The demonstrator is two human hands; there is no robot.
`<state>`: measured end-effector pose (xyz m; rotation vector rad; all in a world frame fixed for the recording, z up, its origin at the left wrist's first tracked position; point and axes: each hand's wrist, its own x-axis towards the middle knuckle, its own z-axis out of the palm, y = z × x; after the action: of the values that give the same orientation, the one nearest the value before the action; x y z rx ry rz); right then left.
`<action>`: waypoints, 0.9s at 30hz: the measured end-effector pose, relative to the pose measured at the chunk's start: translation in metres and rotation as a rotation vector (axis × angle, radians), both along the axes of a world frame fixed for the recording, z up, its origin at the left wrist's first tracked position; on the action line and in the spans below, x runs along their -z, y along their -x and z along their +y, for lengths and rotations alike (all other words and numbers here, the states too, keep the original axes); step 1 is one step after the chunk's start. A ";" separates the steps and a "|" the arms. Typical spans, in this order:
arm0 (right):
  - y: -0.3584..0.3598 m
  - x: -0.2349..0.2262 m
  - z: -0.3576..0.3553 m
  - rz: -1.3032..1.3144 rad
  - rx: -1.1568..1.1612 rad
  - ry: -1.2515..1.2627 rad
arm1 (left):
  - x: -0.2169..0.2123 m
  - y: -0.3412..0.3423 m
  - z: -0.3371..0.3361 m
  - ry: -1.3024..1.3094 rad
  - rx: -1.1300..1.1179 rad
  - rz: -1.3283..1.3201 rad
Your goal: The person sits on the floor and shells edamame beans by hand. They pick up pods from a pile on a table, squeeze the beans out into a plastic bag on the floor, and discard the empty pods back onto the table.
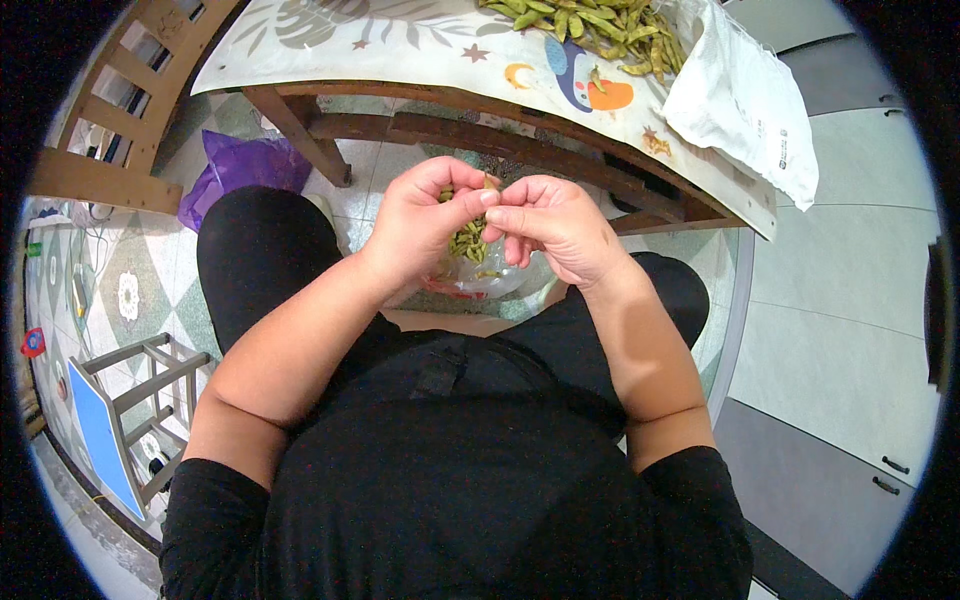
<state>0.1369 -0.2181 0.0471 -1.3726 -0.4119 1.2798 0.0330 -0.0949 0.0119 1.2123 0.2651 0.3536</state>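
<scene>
Hands: left hand (425, 225), right hand (555, 225) curled together, pinching bean pod (467, 238).

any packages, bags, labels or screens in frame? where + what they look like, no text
White plastic bag: table's right end, flat and crumpled, small dark print near its lower corner.
Clear plastic bag: on the lap under both hands, holding green pod scraps, red at its rim.
Purple plastic bag: floor left of the table leg, crumpled.
No screens visible.
</scene>
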 end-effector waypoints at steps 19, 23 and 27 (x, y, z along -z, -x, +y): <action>0.005 0.020 0.009 0.291 0.057 -0.178 | 0.009 0.001 0.003 0.790 0.138 0.036; 0.007 0.021 0.009 0.220 0.082 -0.162 | 0.001 -0.003 0.002 0.906 0.124 0.172; 0.006 0.023 0.010 0.120 0.084 -0.132 | 0.003 -0.001 0.003 0.970 0.164 0.196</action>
<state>0.1313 -0.2081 0.0245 -1.1838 -0.3462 1.2368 0.0341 -0.0921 0.0084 0.3022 0.4365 -0.0581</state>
